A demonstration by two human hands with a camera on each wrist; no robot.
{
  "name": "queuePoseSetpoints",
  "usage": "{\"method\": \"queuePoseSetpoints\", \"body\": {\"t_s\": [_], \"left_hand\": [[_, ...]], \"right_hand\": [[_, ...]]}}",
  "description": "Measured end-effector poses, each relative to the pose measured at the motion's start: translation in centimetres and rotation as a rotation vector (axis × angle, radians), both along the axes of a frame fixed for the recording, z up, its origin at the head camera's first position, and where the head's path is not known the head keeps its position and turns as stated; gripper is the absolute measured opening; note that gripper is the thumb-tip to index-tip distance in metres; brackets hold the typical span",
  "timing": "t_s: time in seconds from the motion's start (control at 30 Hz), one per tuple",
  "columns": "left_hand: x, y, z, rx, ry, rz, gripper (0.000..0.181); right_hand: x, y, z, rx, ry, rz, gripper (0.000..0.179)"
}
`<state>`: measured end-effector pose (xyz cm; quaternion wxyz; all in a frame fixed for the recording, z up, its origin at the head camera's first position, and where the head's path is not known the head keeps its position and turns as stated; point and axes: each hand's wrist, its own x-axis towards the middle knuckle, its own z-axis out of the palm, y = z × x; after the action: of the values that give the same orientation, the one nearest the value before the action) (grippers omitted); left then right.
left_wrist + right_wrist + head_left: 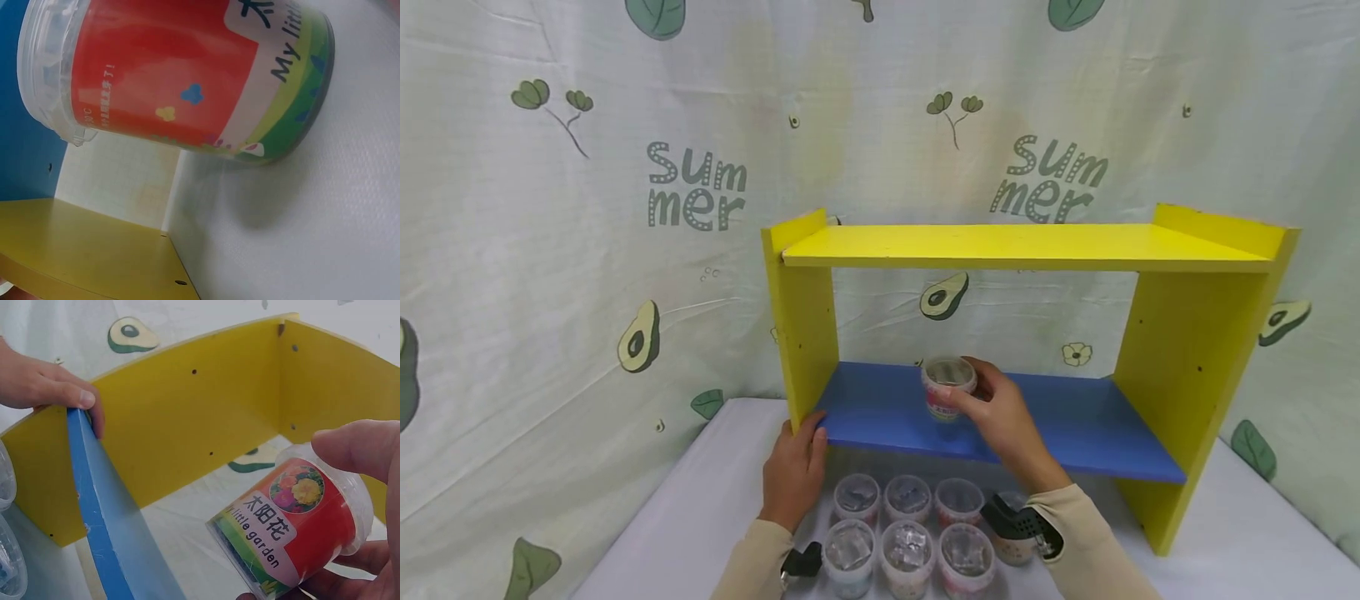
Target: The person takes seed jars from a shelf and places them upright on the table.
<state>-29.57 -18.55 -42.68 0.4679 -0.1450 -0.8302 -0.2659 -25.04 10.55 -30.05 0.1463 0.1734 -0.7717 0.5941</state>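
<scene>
My right hand (1011, 421) grips a clear-lidded plastic cup (946, 404) over the blue lower board (880, 417) of a small yellow-and-blue shelf. In the right wrist view the cup (294, 525) shows a red label with flowers and the words "little garden"; thumb and fingers lie on either side of its lid end. Whether its base touches the board I cannot tell. At the shelf's left end my left hand (793, 471) holds the yellow side panel (808, 333) where it meets the blue board, its thumb on the board's edge in the right wrist view.
Several similar lidded cups (907, 554) stand in rows on the white table in front of the shelf. One red-labelled cup (162, 69) fills much of the left wrist view. A yellow top board (985, 246) spans above, and a patterned cloth (587, 275) hangs behind.
</scene>
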Motion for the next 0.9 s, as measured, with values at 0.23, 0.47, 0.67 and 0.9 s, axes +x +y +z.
{"method": "queuePoseSetpoints", "body": {"t_s": [0.23, 0.47, 0.67, 0.9], "left_hand": [[-0.2, 0.1, -0.4, -0.009, -0.001, 0.001, 0.031], [-0.1, -0.2, -0.3, 0.001, -0.005, 0.009, 0.030], [-0.1, -0.1, -0.3, 0.005, -0.017, -0.001, 0.031], [-0.1, -0.2, -0.1, 0.001, 0.015, 0.012, 0.030]], "right_hand": [[0.9, 0.6, -0.4, 0.017, -0.043, -0.034, 0.067], [1.7, 1.0, -0.6, 0.019, -0.055, 0.007, 0.064], [2.7, 1.9, -0.8, 0.025, -0.059, 0.017, 0.059], [4.0, 2.8, -1.2, 0.072, -0.057, -0.008, 0.058]]}}
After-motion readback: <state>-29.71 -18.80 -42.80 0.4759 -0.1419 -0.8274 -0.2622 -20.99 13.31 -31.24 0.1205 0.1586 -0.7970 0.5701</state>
